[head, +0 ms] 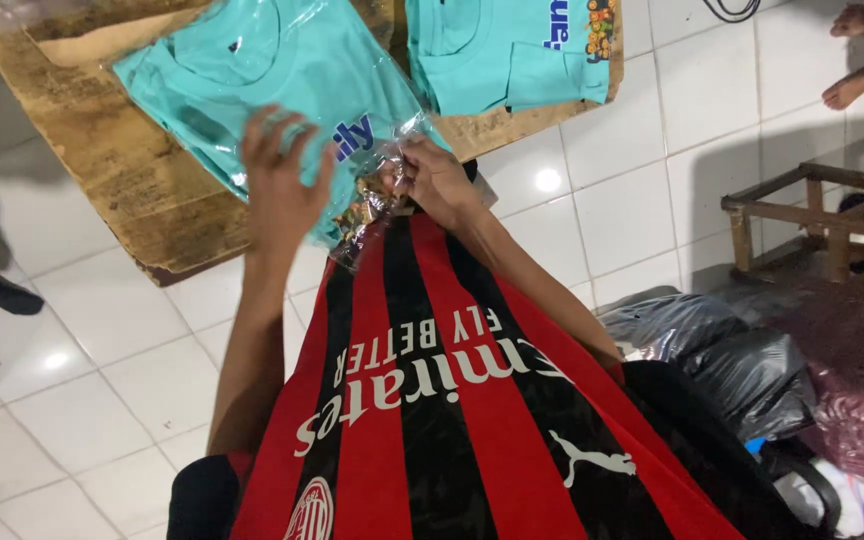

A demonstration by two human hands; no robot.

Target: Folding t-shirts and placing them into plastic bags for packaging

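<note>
While the head view looks down over a red-and-black striped shirt (pixel 432 420) worn by the person, both hands work at a bagged turquoise T-shirt (pixel 252 80) lying on a brown cardboard sheet (pixel 112 170). Taking the cardboard as ref: the bagged shirt sits on its middle, tilted, w/ one corner hanging past the near edge. L hand (pixel 277 185) lies flat on the bag near that edge, fingers spread, pressing down, not clenched. R hand (pixel 437 180) is just beside it, pinching the crinkled open end of the clear plastic bag (pixel 377 195), which bunches between the 2 hands.

A second turquoise T-shirt (pixel 497 45) rests on the cardboard's far-right corner, apart from the first. Under the cardboard is white tile floor (pixel 612 200). Well right of the cardboard stands a low wooden frame (pixel 812 215), w/ dark plastic bags (pixel 722 350) near it. Another person's bare feet (pixel 862 60) show far right, beyond the cardboard.
</note>
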